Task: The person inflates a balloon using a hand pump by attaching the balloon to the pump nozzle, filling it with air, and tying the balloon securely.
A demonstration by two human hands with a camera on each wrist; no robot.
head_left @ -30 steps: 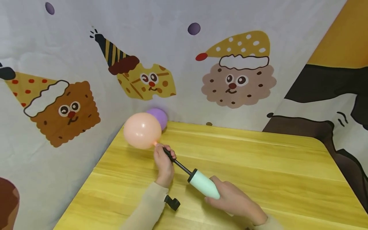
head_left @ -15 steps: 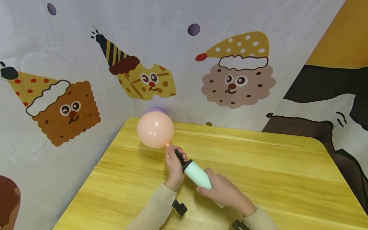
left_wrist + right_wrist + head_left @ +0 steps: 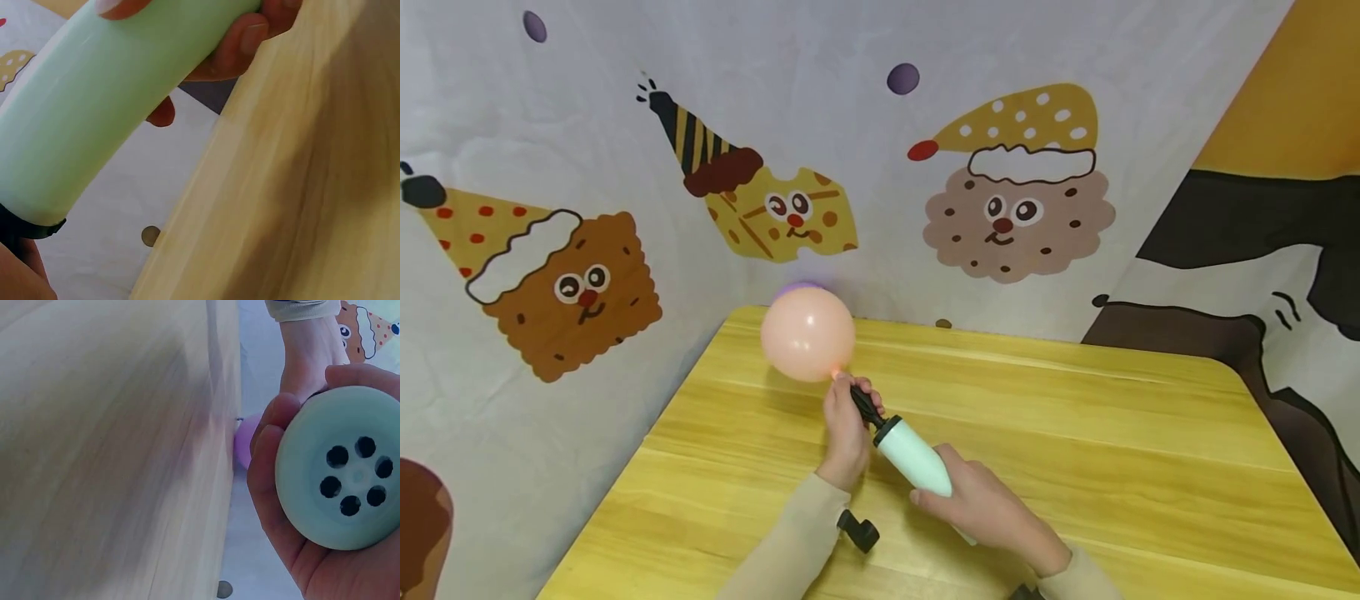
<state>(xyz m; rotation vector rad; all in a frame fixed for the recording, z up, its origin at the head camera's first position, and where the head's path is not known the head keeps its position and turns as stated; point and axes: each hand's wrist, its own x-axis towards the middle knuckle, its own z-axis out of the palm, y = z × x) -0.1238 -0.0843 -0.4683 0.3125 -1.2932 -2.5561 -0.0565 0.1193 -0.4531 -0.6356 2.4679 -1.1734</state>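
Observation:
A peach balloon, blown up round, sits on the nozzle end of a hand pump. My left hand grips the pump's black front piece, with the thumb at the balloon's neck. Around the rear of the mint-green pump barrel my right hand is wrapped. The barrel's front cap stands close behind my left hand. In the right wrist view, the barrel's round end shows several dark holes. The left wrist view shows the barrel and right-hand fingertips around it.
A purple balloon lies at the table's back left corner, mostly hidden behind the peach one. The wooden table meets a cloth backdrop with printed cartoon figures. A black mount sits at my left wrist.
The barrel has slid forward over the black rod, up near my left hand. My left hand and the peach balloon have shifted right, now covering most of the purple balloon.

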